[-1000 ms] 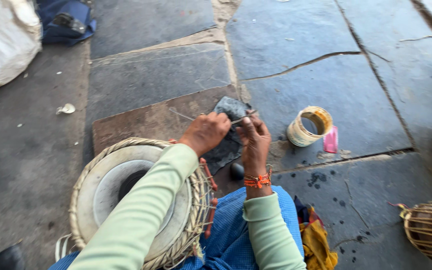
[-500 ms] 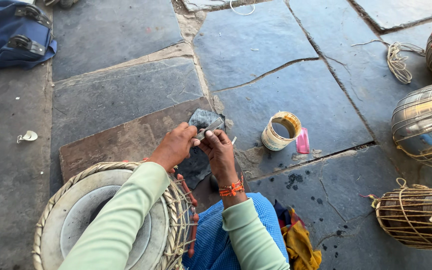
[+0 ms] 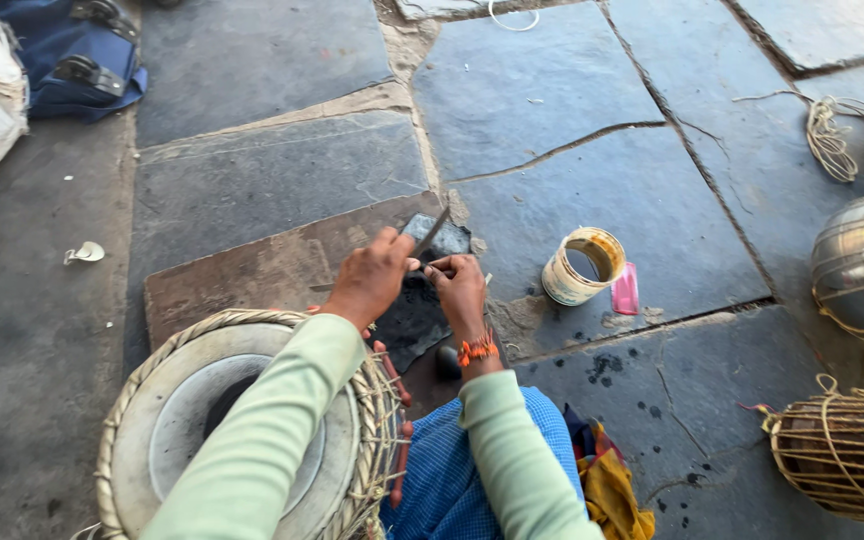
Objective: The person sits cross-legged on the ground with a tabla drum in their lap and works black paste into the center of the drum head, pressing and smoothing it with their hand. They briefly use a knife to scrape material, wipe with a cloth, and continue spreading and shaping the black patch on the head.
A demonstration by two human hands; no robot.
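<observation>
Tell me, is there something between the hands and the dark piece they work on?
Nothing visible. The left hand and the right hand both already touch the dark piece, and a thin blade sticks up between them. The drum sits nearer, off to the left.

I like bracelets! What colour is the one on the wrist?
Orange, on the right hand's wristband, head view.

The sleeves (image 3: pixel 282 420) are pale green and the cloth (image 3: pixel 452 480) on the lap is blue. The wrist thread (image 3: pixel 476 349) is orange. The drum (image 3: pixel 252 440) has a grey-white skin. The tin (image 3: pixel 582 268) is cream, and the floor (image 3: pixel 272 190) is dark grey.
</observation>
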